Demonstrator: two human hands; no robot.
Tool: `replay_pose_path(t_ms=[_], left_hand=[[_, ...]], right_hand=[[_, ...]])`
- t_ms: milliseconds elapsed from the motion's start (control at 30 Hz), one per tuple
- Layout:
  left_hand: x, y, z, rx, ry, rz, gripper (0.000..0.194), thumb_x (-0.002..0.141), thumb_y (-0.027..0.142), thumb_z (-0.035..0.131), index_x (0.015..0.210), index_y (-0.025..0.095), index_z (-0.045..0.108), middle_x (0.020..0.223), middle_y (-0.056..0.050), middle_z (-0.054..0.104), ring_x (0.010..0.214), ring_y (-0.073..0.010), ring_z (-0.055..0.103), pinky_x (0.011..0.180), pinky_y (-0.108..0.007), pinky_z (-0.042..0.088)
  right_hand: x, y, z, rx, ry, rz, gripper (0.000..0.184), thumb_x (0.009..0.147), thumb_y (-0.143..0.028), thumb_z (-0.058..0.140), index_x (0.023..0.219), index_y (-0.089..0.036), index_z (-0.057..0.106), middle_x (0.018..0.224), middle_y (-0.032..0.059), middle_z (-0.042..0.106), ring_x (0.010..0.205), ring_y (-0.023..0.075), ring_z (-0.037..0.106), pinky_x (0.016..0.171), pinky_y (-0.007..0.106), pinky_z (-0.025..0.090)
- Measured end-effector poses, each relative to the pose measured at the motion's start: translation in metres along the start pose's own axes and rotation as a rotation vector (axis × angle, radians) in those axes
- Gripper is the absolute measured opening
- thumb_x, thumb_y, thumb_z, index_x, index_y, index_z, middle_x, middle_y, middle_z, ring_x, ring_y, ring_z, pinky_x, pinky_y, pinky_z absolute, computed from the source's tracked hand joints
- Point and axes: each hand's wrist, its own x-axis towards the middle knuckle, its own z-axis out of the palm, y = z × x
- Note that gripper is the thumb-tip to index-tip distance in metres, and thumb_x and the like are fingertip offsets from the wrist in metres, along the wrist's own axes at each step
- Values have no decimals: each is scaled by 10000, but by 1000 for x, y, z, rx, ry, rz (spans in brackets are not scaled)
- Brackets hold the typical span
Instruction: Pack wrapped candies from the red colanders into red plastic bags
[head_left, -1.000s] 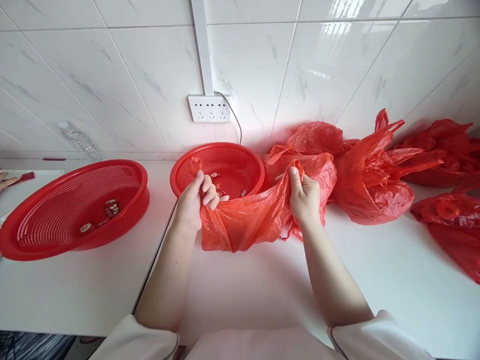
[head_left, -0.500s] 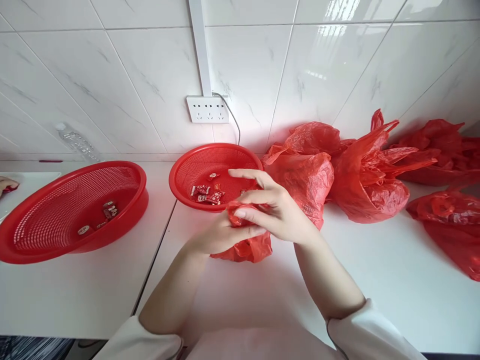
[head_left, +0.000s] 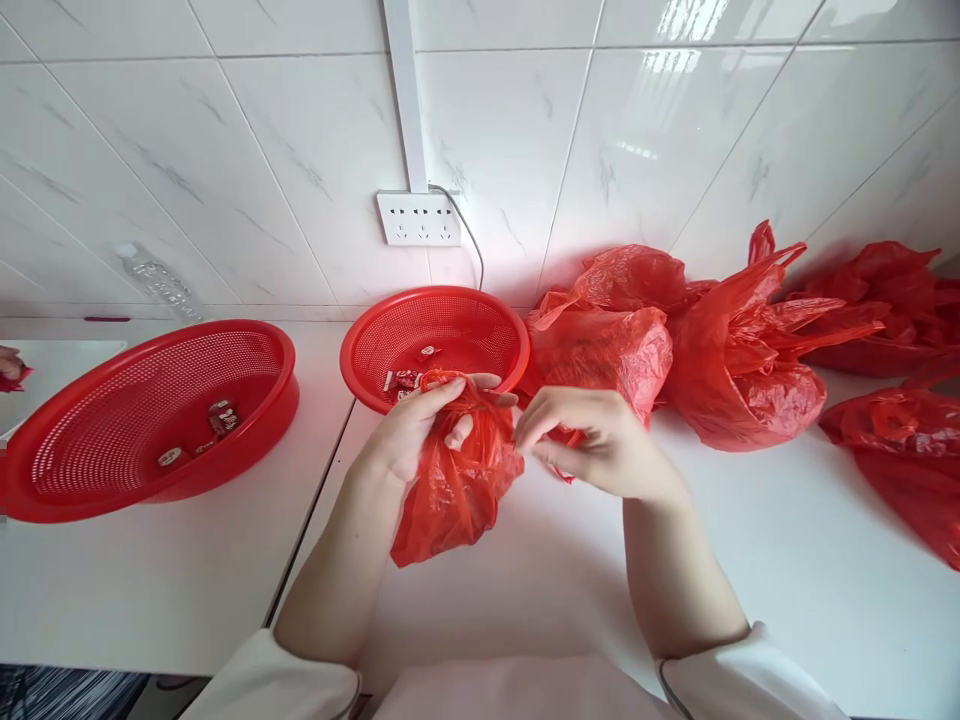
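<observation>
My left hand (head_left: 409,425) is closed around the gathered top of a thin red plastic bag (head_left: 454,500), which hangs below it and bulges slightly. What the bag contains is hidden. To the right, my right hand (head_left: 589,440) is curled with thumb and fingertips close together near the bag's right edge. Red plastic shows under those fingers, but I cannot tell whether they grip it. Just behind my hands, a red mesh basket (head_left: 442,310) holds several small red-wrapped packets (head_left: 403,379).
At left stands a larger red basket (head_left: 285,365) with a few packets (head_left: 223,418). Filled red bags (head_left: 630,350) line the right side along the tiled wall. A clear bottle (head_left: 157,280) lies near the wall. Another person's hand (head_left: 10,365) shows at the far left edge.
My hands have come apart. The right has moved right and down, off the bag's top, while the left keeps hold. More of the bag now shows, hanging lower and further left.
</observation>
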Motion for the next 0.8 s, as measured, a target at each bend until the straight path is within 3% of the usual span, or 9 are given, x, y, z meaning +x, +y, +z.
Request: replay_pose_path(t_ms=[67, 100, 200, 267, 333, 400, 500, 633, 800], left_hand=[[0, 0, 0, -12, -19, 32, 138, 927, 250, 518, 946, 168, 628, 668, -1, 628, 443, -41, 473, 459, -158, 360], [-1, -1, 2, 40, -50, 43, 142, 937, 256, 489, 924, 176, 606, 665, 5, 621, 425, -47, 472, 448, -170, 352], [-10, -3, 11, 459, -150, 95, 220, 962, 278, 388, 880, 184, 569, 536, 40, 505, 375, -78, 429, 436, -218, 327], [-14, -5, 16, 878, -94, 239, 201, 931, 223, 404, 786, 181, 536, 549, 40, 463, 437, -91, 416, 477, -239, 333], [-15, -8, 17, 1231, 26, 487, 176, 877, 163, 447, 703, 185, 461, 622, 23, 453, 545, -112, 415, 536, -257, 347], [-11, -9, 15, 1385, 80, 704, 155, 850, 129, 448, 710, 192, 427, 733, -5, 469, 652, -137, 436, 605, -277, 385], [-3, -10, 8, 1344, 37, 813, 139, 838, 71, 408, 804, 192, 465, 896, -44, 487, 784, -161, 487, 712, -304, 446], [3, -12, 1, 1247, 43, 902, 203, 812, 20, 399, 833, 193, 503, 991, -64, 514, 910, -185, 542, 826, -347, 473], [8, -17, -1, 1198, -13, 1023, 200, 830, 65, 428, 945, 193, 530, 1201, -110, 507, 1148, -249, 529, 983, -440, 450]], right_hand=[[-1, -1, -4, -40, -196, 25, 81, 894, -185, 611, 894, -206, 689, 845, 30, 683, 742, 127, 621, 584, 239, 489], [0, 0, -3, -14, -228, 45, 52, 886, -210, 632, 896, -203, 683, 839, 25, 684, 742, 126, 624, 593, 236, 494], [8, 11, 9, 142, -18, 109, 120, 898, -314, 630, 897, -194, 646, 850, 19, 673, 782, 134, 635, 721, 267, 528], [14, 21, 21, 214, 161, 149, 191, 964, -346, 513, 995, -200, 633, 998, 39, 669, 920, 150, 638, 858, 305, 518], [20, 29, 33, 270, 170, 183, 264, 1005, -324, 407, 1155, -220, 598, 1180, 48, 633, 1084, 161, 602, 980, 336, 473], [23, 36, 41, 314, 84, 208, 296, 1003, -279, 393, 1251, -239, 549, 1265, 40, 601, 1166, 165, 566, 1043, 357, 435], [23, 44, 44, 341, 72, 222, 299, 978, -237, 425, 1259, -242, 530, 1258, 42, 598, 1164, 170, 562, 1033, 368, 445], [23, 51, 39, 340, 212, 192, 238, 911, -262, 570, 1147, -228, 573, 1168, 55, 621, 1084, 177, 587, 971, 357, 480], [23, 50, 35, 432, 230, 217, 361, 876, -336, 644, 1217, -242, 568, 1214, 62, 621, 1053, 180, 616, 899, 333, 524]])
